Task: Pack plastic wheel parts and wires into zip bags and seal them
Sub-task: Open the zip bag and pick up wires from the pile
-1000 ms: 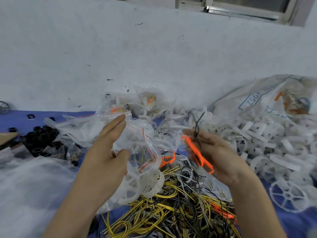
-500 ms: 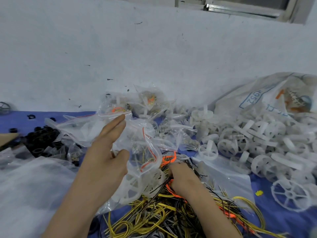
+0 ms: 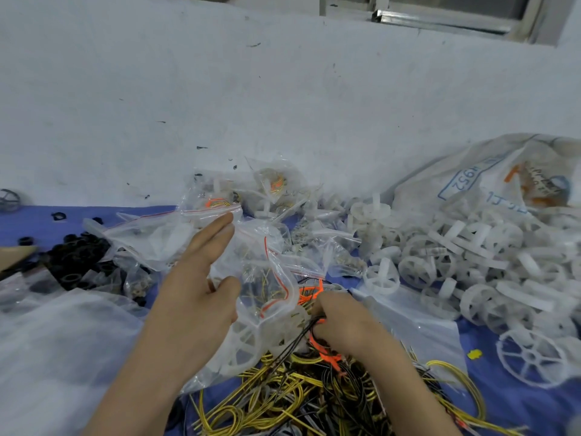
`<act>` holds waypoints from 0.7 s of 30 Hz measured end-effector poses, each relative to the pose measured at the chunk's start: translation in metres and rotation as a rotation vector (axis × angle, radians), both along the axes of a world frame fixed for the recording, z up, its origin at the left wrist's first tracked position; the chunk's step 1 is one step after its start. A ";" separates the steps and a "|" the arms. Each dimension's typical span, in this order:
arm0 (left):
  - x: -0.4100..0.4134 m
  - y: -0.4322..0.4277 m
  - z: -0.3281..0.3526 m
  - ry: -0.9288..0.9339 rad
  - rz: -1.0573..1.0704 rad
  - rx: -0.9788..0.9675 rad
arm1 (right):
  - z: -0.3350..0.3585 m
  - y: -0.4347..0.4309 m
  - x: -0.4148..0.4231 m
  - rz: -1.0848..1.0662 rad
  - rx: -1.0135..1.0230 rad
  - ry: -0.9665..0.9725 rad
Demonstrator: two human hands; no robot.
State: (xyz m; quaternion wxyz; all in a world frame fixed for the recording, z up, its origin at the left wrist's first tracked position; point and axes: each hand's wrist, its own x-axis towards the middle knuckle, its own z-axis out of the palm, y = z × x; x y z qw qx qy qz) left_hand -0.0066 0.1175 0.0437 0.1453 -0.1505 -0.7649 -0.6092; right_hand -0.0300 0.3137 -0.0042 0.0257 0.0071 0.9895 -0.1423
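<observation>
— Where do we place the zip bag (image 3: 267,269)?
— At the centre, raised off the blue counter (image 3: 518,413), with its red-striped mouth turned to the right. The left hand (image 3: 195,297) grips it: the thumb presses the film from the front and the straight fingers lie along the back.
— What do we see inside the bag?
— A white spoked wheel (image 3: 245,344) at the bottom and a few thin yellow wires higher up.
— And the right hand (image 3: 345,322)?
— Just right of the bag's mouth, knuckles up, its fingers curled tight round a wire bundle (image 3: 322,349) of orange and black strands. We cannot tell whether any strand is inside the mouth.
— Below the bag?
— The wire pile (image 3: 283,398), mostly yellow with black and grey. It touches the bag's lower edge and runs under the right wrist.
— Further right of the bag?
— We see a heap of white wheel parts (image 3: 471,262), and beyond it a big printed sack (image 3: 465,184) slumped against the wall (image 3: 283,105).
— Left of the bag?
— Black rings (image 3: 78,256), some loose and some in clear bags. Behind the bag, small filled bags (image 3: 273,184) lie close to the wall.
</observation>
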 end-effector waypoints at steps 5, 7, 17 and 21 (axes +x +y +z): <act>0.001 0.000 0.002 0.000 0.013 0.007 | 0.038 0.025 0.023 -0.002 -0.406 0.056; 0.002 0.000 0.001 -0.001 0.020 0.005 | 0.046 0.037 0.031 -0.010 -0.588 0.017; 0.001 0.004 -0.001 -0.015 -0.008 0.009 | 0.058 0.055 0.037 -0.023 -1.073 0.275; 0.001 0.004 -0.002 -0.015 -0.017 -0.007 | 0.056 0.054 0.036 -0.075 -1.052 0.281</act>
